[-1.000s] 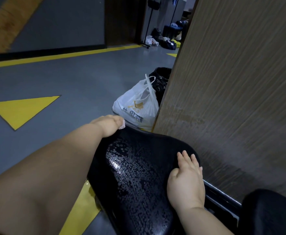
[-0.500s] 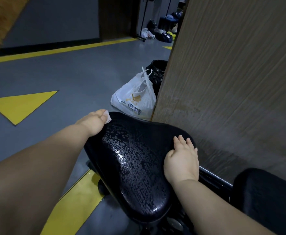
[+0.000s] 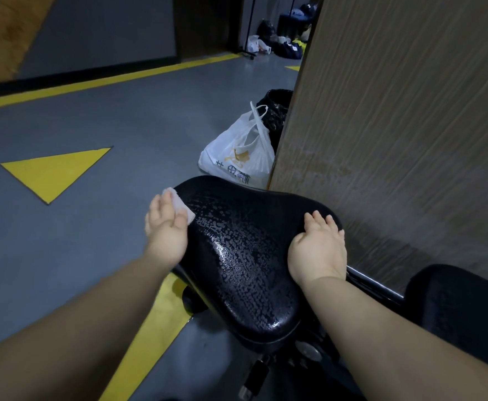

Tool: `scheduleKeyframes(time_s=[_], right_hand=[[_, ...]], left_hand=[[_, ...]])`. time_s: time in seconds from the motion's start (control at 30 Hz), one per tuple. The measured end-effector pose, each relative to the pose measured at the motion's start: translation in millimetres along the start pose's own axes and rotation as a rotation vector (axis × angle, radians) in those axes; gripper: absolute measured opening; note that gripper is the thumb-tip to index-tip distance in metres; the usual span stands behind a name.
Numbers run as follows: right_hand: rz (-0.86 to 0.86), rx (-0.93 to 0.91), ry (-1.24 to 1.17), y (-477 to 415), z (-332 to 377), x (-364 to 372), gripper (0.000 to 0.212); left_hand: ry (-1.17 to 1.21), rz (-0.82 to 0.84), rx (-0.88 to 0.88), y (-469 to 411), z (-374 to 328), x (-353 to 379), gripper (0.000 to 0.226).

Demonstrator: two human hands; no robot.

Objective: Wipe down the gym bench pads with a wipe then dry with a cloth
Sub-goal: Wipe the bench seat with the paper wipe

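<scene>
Grey gym floor (image 3: 107, 134) with yellow lines and a yellow triangle (image 3: 55, 172). Tall wood-grain panel (image 3: 396, 125) fills the right side. Black seat pad (image 3: 245, 256) sits centre frame just beside the panel's base, its top beaded with wet droplets and shiny. Second black pad (image 3: 462, 308) at lower right, apart from the first, with a dark metal frame bar (image 3: 375, 287) between them. White plastic bag (image 3: 237, 157) on the floor just past the seat pad's far edge, with a black bag (image 3: 276, 111) behind it against the panel.

Both forearms reach in from the bottom. Right hand (image 3: 318, 253) lies flat on the seat pad's right edge, fingers straight and together, palm down, holding nothing. Left hand (image 3: 166, 230) is at the pad's left edge, holding a small whitish wipe (image 3: 179, 201). The thumb lies over the wipe and the fingers are behind it. The wipe touches the pad's upper-left side and sticks out past the fingertips and under the thumb. Cannot tell how tightly the fingers curl behind it.
</scene>
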State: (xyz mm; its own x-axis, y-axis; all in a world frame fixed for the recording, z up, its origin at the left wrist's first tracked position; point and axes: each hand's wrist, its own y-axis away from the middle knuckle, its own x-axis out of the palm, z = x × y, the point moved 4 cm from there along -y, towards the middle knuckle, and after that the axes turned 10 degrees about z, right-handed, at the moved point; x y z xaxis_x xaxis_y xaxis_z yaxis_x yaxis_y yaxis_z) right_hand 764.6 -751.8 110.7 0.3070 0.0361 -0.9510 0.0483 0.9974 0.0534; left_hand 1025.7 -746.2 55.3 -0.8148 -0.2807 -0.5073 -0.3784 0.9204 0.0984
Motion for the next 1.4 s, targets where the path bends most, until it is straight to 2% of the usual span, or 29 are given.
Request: scheduleKeyframes(time_s=[0.1,0.2,0.4,0.5,0.6,0.77,0.93,1.03,1.13,1.23,1.3,1.4], right_hand=[[0.004,0.001,0.007,0.9,0.9,-0.1,0.053],[0.008,0.002,0.01,0.4,1.2,-0.3,0.053],[-0.002,0.009,-0.004,0.4,1.2,0.8,0.053],[0.003,0.009,-0.003,0.6,0.8,0.8,0.053],[0.011,0.004,0.002,-0.6,0.8,1.0,0.053],[-0.004,0.002,-0.003,-1.6,0.3,1.9,0.053],[-0.013,-0.002,-0.007,-2.2,-0.8,2.9,0.053],[-0.009,-0.004,-0.002,-2.0,-0.5,3.0,0.053],[-0.017,-0.005,0.014,-3.4,-0.6,3.2,0.053],[-0.009,0.003,0.017,-3.4,-0.5,3.8,0.053],[-0.003,0.007,0.013,-3.3,-0.2,3.7,0.053],[-0.002,0.008,0.007,-2.9,-0.4,3.8,0.053]], left_hand=[[-0.007,-0.059,0.096,30.8,11.9,22.0,0.067],[-0.028,-0.021,0.195,65.7,14.2,42.8,0.084],[0.291,0.108,0.233,138.0,-6.8,57.7,0.065],[0.305,0.116,0.197,128.6,-6.8,53.8,0.062],[0.158,0.046,0.187,94.6,-0.3,39.4,0.079],[0.218,0.017,0.034,33.8,3.9,12.6,0.081],[0.379,-0.053,-0.078,-1.6,2.5,-2.1,0.054],[0.341,-0.084,-0.093,12.1,-0.8,4.2,0.055],[0.312,-0.021,-0.053,50.9,0.4,22.1,0.057],[0.38,0.028,-0.031,104.4,-5.1,42.4,0.055],[0.506,0.036,-0.081,130.1,-8.4,53.5,0.056],[0.576,0.032,-0.092,141.0,-14.2,60.0,0.057]])
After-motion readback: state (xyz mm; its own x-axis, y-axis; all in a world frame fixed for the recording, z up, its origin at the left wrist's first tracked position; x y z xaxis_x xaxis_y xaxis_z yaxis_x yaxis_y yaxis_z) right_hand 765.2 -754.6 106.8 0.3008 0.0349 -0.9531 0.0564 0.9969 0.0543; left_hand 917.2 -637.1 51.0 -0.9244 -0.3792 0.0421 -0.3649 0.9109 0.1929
